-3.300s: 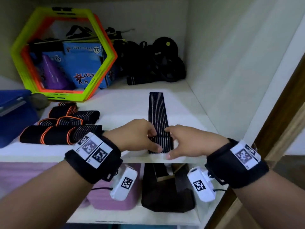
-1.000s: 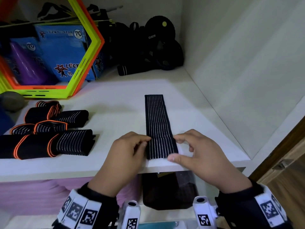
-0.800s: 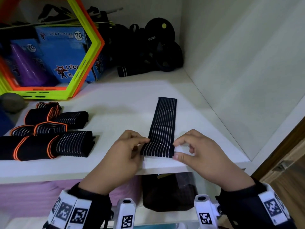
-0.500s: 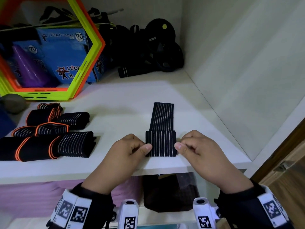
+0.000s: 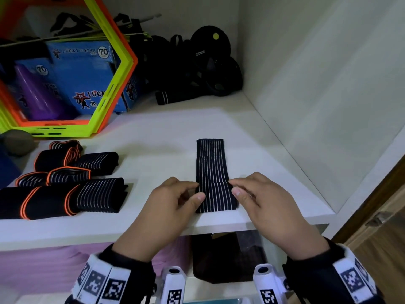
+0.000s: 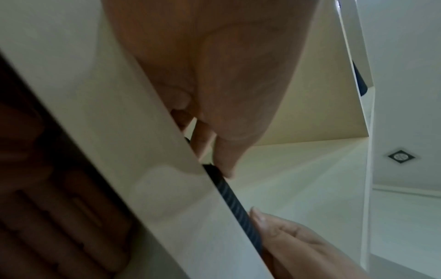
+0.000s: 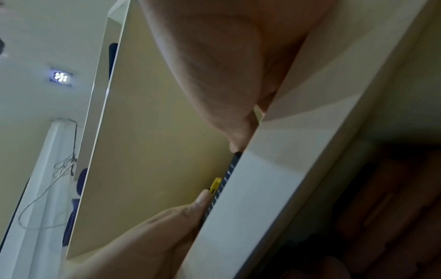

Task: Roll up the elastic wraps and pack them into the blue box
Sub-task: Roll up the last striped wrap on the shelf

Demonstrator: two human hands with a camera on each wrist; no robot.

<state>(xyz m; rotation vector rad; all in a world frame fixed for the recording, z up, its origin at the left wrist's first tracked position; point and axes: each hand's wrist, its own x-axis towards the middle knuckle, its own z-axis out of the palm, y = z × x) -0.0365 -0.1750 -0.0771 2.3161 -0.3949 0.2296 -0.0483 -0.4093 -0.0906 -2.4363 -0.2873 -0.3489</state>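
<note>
A black elastic wrap (image 5: 212,163) with thin white stripes lies lengthways on the white shelf (image 5: 166,132), and its near end is folded over into a flat first turn (image 5: 215,197). My left hand (image 5: 197,190) pinches the left side of that turn between thumb and fingers. My right hand (image 5: 235,187) pinches the right side the same way. In the left wrist view the wrap's edge (image 6: 235,198) shows along the shelf lip below my thumb. The right wrist view shows the same edge (image 7: 224,181). A sliver of the blue box (image 5: 5,170) is at the far left.
Several rolled black wraps with orange trim (image 5: 65,178) lie at the left of the shelf. Behind them stand green and orange hexagon frames (image 5: 114,88) and blue packets (image 5: 87,69). Black gear (image 5: 203,66) fills the back corner. The cupboard wall (image 5: 317,106) bounds the right side.
Both hands lifted the wrap's near end and folded it away from me onto the strip. The flat tail is now shorter and its far end lies closer to me.
</note>
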